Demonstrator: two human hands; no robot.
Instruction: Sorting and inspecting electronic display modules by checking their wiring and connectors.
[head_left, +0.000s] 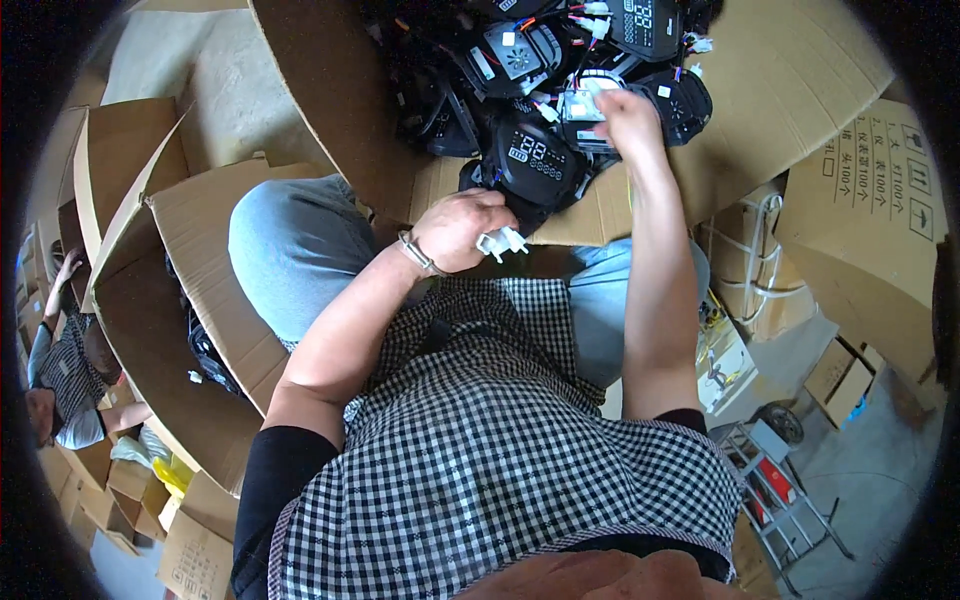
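Inside the tan cardboard box (800, 85) lay black plastic display units (532, 168). The left hand (462, 228) curled around white plastic pieces (503, 243); the right hand (632, 122) hung half-curled over a silver-backed unit (580, 107), its grip unclear. Tangled white-plugged wires (596, 27) could have snagged if pulled.

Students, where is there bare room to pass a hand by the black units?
There's likely room for a hand over the bare cardboard side, between the black units and its outer right edge. It's crowded around the right hand, where units lie packed together.
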